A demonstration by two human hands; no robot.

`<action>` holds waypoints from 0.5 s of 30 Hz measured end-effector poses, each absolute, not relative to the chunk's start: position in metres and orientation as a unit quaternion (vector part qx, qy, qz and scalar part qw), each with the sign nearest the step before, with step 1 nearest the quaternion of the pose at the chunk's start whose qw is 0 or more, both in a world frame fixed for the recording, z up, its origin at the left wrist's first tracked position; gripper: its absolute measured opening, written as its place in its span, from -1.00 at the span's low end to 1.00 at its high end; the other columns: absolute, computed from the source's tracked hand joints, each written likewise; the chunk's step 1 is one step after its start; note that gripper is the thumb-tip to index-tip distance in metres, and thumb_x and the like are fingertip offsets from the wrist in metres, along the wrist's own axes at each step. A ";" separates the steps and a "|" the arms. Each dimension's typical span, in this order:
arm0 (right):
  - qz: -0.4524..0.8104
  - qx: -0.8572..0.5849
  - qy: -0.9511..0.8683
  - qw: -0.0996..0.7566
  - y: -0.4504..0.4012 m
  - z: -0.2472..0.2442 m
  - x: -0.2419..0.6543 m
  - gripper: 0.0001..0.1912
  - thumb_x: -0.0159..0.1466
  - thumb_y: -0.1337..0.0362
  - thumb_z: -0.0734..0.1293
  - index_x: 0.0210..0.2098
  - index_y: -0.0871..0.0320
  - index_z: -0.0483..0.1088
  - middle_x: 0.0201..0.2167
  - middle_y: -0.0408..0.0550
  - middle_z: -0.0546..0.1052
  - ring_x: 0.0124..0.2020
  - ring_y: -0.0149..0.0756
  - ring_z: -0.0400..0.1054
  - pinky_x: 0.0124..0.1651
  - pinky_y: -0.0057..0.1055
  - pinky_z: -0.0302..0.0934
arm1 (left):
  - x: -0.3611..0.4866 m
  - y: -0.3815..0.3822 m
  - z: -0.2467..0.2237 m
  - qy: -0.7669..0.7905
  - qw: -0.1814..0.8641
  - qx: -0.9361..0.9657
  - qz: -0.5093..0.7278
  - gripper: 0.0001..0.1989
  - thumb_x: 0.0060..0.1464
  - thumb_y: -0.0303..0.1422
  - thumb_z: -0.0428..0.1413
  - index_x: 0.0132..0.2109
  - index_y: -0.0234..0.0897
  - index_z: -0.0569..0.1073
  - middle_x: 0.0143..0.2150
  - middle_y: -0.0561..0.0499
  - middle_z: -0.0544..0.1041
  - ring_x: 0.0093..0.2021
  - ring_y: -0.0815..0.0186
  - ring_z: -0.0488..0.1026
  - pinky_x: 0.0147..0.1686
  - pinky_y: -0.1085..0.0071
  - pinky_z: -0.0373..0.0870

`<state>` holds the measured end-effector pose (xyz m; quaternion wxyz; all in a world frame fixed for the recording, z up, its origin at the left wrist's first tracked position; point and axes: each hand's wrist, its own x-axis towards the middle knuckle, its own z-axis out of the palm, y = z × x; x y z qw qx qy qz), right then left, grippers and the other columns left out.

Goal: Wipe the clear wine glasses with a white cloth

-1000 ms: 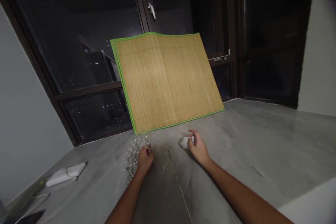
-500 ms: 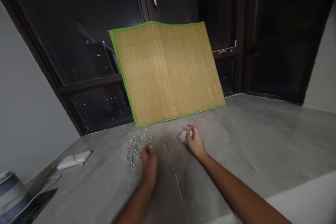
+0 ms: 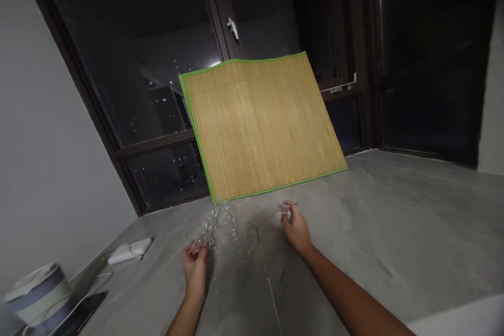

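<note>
At the lower centre left, my left hand has its fingers curled around the nearest of several clear stemmed glasses, which stand grouped on the grey stone ledge. The held glass is partly hidden by the fingers. To the right, my right hand pinches a small crumpled white cloth or tissue just over the ledge; which of the two it is I cannot tell. Behind the glasses, a bamboo mat with green edging leans upright against the window.
A white flat object lies on the ledge at left. In the lower left corner are a blue-and-white striped container, a cord and a dark flat panel. A thin crack-like line crosses the grey ledge.
My left hand has moved left from beside the glasses and closed on the nearest one. The right hand keeps the white piece. The view has shifted, with the scene lower and slightly right.
</note>
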<state>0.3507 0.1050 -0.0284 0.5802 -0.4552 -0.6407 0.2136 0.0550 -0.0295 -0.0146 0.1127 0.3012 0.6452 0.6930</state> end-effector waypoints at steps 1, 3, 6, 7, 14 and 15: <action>0.209 -0.455 -0.642 0.581 0.106 -0.029 0.350 -0.57 0.27 0.20 0.13 0.11 0.14 0.25 -0.29 -0.09 0.58 -0.40 -0.24 0.44 -0.27 -0.35 0.28 | 0.058 -0.028 -0.018 0.648 0.112 0.296 0.693 -0.63 -0.06 -0.25 0.15 -0.09 -0.21 0.29 -0.24 0.01 0.50 -0.19 0.19 0.49 -0.09 0.21 0.41; 0.202 -0.455 -0.644 0.581 0.108 -0.029 0.346 -0.58 0.28 0.21 0.13 0.11 0.13 0.25 -0.31 -0.10 0.58 -0.42 -0.24 0.44 -0.29 -0.36 0.28 | 0.072 -0.025 -0.023 0.657 0.073 0.302 0.687 -0.66 -0.08 -0.21 0.16 -0.16 -0.22 0.31 -0.30 0.04 0.48 -0.23 0.19 0.49 -0.13 0.22 0.41; 0.199 -0.451 -0.648 0.581 0.109 -0.028 0.340 -0.59 0.28 0.23 0.12 0.10 0.12 0.26 -0.34 -0.11 0.57 -0.40 -0.23 0.46 -0.28 -0.35 0.28 | 0.113 -0.016 -0.028 0.655 0.047 0.404 0.637 -0.60 -0.01 -0.17 0.13 -0.05 -0.22 0.31 -0.29 0.06 0.49 -0.26 0.21 0.49 -0.17 0.28 0.40; 0.200 -0.449 -0.651 0.578 0.110 -0.027 0.338 -0.60 0.27 0.24 0.13 0.09 0.12 0.26 -0.34 -0.12 0.57 -0.39 -0.23 0.46 -0.27 -0.35 0.29 | 0.130 -0.009 -0.028 0.647 0.064 0.468 0.599 -0.60 0.01 -0.21 0.12 0.00 -0.22 0.31 -0.25 0.03 0.50 -0.24 0.20 0.49 -0.17 0.29 0.40; 0.256 -0.364 -0.659 0.607 0.099 -0.020 0.326 -0.61 0.22 0.30 0.18 0.05 0.11 0.25 -0.33 -0.15 0.55 -0.36 -0.28 0.46 -0.25 -0.38 0.33 | 0.195 0.055 -0.019 0.649 -0.046 0.568 0.504 -0.51 -0.02 -0.51 0.00 0.12 -0.30 0.28 0.00 -0.21 0.46 0.06 0.09 0.41 0.13 0.17 0.26; 0.265 -0.347 -0.658 0.614 0.094 -0.017 0.322 -0.62 0.22 0.31 0.19 0.04 0.10 0.26 -0.34 -0.16 0.54 -0.35 -0.29 0.46 -0.24 -0.39 0.34 | 0.192 0.059 -0.018 0.647 -0.047 0.571 0.503 -0.50 -0.02 -0.52 -0.01 0.12 -0.31 0.28 0.01 -0.21 0.46 0.08 0.08 0.40 0.14 0.16 0.25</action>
